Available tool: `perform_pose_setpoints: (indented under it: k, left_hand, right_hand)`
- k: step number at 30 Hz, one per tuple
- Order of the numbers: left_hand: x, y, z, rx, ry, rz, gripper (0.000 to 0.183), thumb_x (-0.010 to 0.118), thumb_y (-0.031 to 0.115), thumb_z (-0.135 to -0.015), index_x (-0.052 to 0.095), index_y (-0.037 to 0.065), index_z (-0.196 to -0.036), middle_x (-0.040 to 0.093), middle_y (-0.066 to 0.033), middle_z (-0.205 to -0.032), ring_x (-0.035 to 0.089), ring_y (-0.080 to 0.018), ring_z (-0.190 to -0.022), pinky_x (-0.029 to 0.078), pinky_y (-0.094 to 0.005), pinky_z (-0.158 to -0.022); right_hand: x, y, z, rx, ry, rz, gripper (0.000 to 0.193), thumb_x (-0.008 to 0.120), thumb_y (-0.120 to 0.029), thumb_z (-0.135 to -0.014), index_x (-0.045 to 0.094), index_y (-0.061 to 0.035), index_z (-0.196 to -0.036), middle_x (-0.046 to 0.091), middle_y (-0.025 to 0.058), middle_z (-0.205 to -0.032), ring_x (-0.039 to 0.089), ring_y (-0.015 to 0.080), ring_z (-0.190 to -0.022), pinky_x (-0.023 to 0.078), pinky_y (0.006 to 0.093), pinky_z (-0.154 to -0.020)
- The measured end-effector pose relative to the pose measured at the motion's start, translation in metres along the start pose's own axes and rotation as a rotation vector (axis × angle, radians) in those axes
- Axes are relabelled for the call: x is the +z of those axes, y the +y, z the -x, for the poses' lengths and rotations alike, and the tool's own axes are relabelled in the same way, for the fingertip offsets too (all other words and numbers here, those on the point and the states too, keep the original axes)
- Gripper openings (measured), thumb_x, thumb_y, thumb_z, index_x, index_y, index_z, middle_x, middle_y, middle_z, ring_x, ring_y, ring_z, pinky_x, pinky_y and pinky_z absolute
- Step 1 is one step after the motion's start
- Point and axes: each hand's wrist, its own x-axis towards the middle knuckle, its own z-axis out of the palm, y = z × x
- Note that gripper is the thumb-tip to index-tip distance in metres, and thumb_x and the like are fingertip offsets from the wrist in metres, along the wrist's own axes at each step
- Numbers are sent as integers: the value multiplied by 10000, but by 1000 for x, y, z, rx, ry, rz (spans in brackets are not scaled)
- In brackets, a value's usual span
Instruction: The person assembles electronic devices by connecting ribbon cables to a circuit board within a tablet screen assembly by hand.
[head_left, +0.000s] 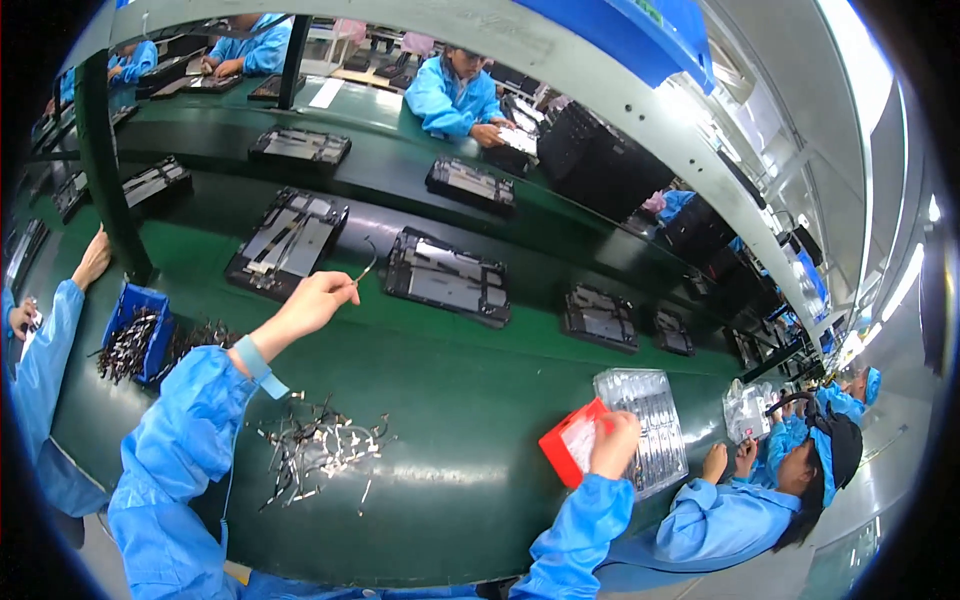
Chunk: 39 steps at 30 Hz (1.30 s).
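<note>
My left hand (316, 303), with a blue strap at its wrist, pinches a short thin dark cable (370, 256). It is raised beside the open flat black device (285, 243) with grey panels. To its right lies a similar device (447, 275). Below my left forearm, a loose pile of short black and white cables (322, 450) is spread on the green table. My right hand (615, 442) is closed at the right side of a small red box (568, 446); whatever its fingers hold is hidden. A clear plastic tray (652, 400) with narrow slots lies beside the box.
A blue bin (157, 340) heaped with cables stands at the left, by a green post (107, 180). More devices (600, 317) sit along the dark line beyond the table (455, 400). A co-worker (740, 490) works close by on the right; another person's hand (93, 258) is at the left.
</note>
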Motion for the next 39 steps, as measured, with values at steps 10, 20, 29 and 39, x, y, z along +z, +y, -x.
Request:
perform_pose_setpoints:
  k: [10,20,29,39]
  left_hand:
    - [72,-78,-107,-31,17,17,201,579,161,-825,709,77,-697,672,-112,-769,610,-221,-932,415,-335,-911]
    - [57,37,40,-220,-768,697,169,553,110,-935,687,18,-889,674,-65,-1086,573,-184,-1102,390,-321,-1005]
    - [3,97,161,-76,-928,316,243,479,230,-1003,618,34,-966,629,-72,-1251,591,-248,-1144,450,-361,-976]
    - [103,72,232,-82,-302,372,120,527,120,-942,609,53,-887,324,-303,-1463,350,-408,-1358,332,-426,-1079]
  right_hand:
    - [203,-129,-69,-24,-161,-559,518,629,-257,-900,497,42,-1303,578,305,-1188,555,435,-1108,436,453,-973]
    - [198,-91,-114,572,-186,-1671,590,697,-23,-817,477,-22,-1365,559,94,-1300,564,181,-1100,457,301,-931]
    - [147,-106,-84,460,-781,-1511,524,601,-47,-898,458,-71,-1401,581,130,-1292,546,198,-1186,413,290,-1018]
    - [91,-107,29,219,-519,-804,694,648,-155,-881,313,-134,-1489,294,189,-1520,324,326,-1390,306,457,-1099]
